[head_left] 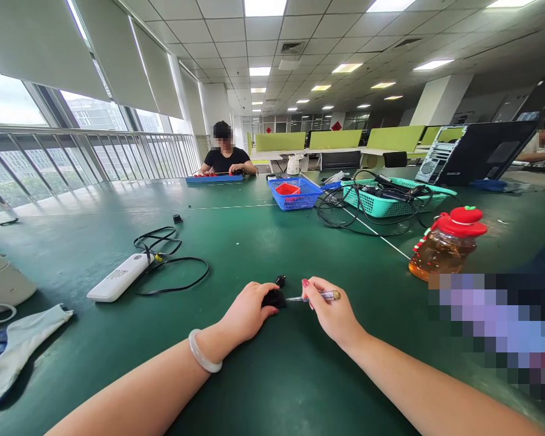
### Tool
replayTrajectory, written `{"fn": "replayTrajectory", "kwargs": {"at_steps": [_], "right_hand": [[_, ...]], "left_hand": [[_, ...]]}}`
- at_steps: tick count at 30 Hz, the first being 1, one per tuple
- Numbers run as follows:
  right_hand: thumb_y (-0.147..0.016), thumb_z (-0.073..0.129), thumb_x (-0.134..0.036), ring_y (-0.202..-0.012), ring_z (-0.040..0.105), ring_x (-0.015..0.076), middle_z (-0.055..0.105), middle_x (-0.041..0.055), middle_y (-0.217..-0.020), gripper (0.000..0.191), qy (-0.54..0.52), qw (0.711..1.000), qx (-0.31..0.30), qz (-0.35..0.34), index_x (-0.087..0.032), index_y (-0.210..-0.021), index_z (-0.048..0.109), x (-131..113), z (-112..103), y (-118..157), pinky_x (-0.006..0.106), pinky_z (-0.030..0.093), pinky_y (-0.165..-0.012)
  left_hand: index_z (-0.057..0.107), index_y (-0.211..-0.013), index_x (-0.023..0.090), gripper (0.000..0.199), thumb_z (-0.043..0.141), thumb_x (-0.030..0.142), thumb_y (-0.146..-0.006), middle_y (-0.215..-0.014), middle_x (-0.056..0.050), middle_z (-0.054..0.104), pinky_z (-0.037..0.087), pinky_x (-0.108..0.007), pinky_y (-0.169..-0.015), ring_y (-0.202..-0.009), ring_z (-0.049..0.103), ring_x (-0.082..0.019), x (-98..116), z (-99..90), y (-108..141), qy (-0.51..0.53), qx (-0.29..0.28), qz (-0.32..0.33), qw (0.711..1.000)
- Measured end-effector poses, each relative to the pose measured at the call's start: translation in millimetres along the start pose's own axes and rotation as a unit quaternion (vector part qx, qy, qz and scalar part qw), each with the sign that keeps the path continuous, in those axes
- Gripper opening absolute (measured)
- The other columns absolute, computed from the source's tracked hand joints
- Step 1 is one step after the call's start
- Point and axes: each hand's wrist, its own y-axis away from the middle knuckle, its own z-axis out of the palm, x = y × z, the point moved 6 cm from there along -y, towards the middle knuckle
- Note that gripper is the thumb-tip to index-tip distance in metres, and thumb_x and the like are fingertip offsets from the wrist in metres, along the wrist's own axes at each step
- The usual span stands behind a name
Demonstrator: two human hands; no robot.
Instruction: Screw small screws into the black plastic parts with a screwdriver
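On the green tabletop (272, 375), my left hand (249, 307) is wrapped round a small black object (274, 298), pressing it to the surface. A white bangle circles the left wrist. Just to the right, my right hand (329, 306) pinches a screwdriver (327, 295) with a pale handle; its metal shaft points left and its tip meets the black object. Whether the tip sits in a screw is too small to tell. Another small black piece (280, 280) lies right behind the held object.
A white power bank (120, 278) with a looped black cable (195, 284) lies left. Gloves (25, 345) rest at far left. A lidded jar (447, 242) stands right. Blue basket (295, 192) and green basket (381, 197) with cables sit farther back. A person (224, 154) sits opposite.
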Motion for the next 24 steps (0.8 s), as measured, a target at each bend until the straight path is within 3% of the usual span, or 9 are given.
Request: {"fn": "replayTrajectory", "kwargs": {"at_steps": [8,13,18,24], "right_hand": [[-0.092,0.04,-0.047,-0.049,0.032,0.011,0.034,-0.0046,-0.051,0.043,0.058,0.997,-0.037,-0.038,-0.02,-0.058,0.046,-8,6,1,0.025,0.027,-0.05],[-0.094,0.038,-0.042,-0.059,0.047,0.0136,0.048,-0.0017,-0.055,0.042,0.128,0.987,-0.034,-0.088,-0.02,-0.059,0.047,-17,6,5,0.025,0.036,-0.06],[-0.094,0.04,-0.037,-0.06,0.05,0.014,0.052,-0.0018,-0.056,0.039,0.144,0.982,-0.045,-0.112,-0.021,-0.06,0.046,-21,8,8,0.027,0.038,-0.063],[-0.093,0.045,-0.027,-0.06,0.048,0.0122,0.053,-0.0032,-0.059,0.029,0.109,0.967,-0.058,-0.225,-0.021,-0.065,0.048,-36,12,18,0.03,0.04,-0.074]], "left_hand": [[0.058,-0.123,0.023,0.042,0.067,0.022,-0.081,-0.111,-0.006,0.066,0.046,-0.038,-0.097,-0.108,0.058,-0.024,-3,1.9,0,-0.002,0.007,0.004,1.0],[0.058,-0.123,0.023,0.043,0.068,0.023,-0.08,-0.111,-0.006,0.066,0.046,-0.038,-0.097,-0.108,0.058,-0.024,-2,1.1,0,-0.001,0.003,-0.002,1.0],[0.058,-0.123,0.022,0.044,0.068,0.023,-0.08,-0.11,-0.006,0.067,0.046,-0.038,-0.096,-0.108,0.058,-0.024,0,0.4,0,-0.003,0.003,-0.006,1.0],[0.058,-0.122,0.021,0.043,0.068,0.023,-0.08,-0.111,-0.007,0.067,0.045,-0.039,-0.097,-0.107,0.058,-0.024,1,1.1,0,-0.004,0.004,0.002,1.0]]}}
